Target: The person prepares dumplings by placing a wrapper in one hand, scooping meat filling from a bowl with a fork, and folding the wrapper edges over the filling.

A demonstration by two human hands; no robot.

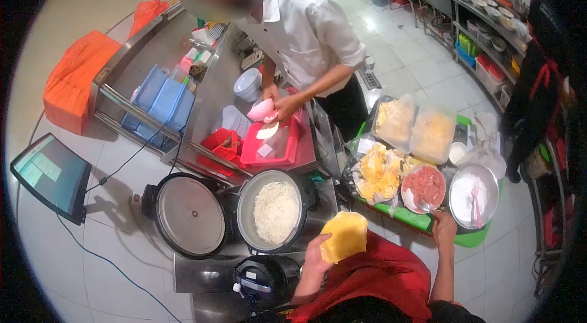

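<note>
- Left hand [315,254], fingers clamped on the near-centre yellow wrapper [345,237]: hard pinching could tear it.
- Right hand [444,225], fingers apparently closed on the spoon [426,206] at right: hasty scooping could spill minced meat [423,183].

Rice [276,213] lies in a cooker [243,216], with a lid [191,214] just left of it and a screen [52,173] at far left. A lidded pot [269,283] stands before the cooker; a counter [214,96] lies behind, and a person [321,35] stands beside it. On the tray [474,238] at right, a bowl [408,202] of meat [426,185] sits between a pile of sheets [378,173] and a basin [489,177], with two tubs [435,155] behind. The left hand [316,254] is between cooker and tray, the right hand [444,225] at the tray's near edge.
</note>
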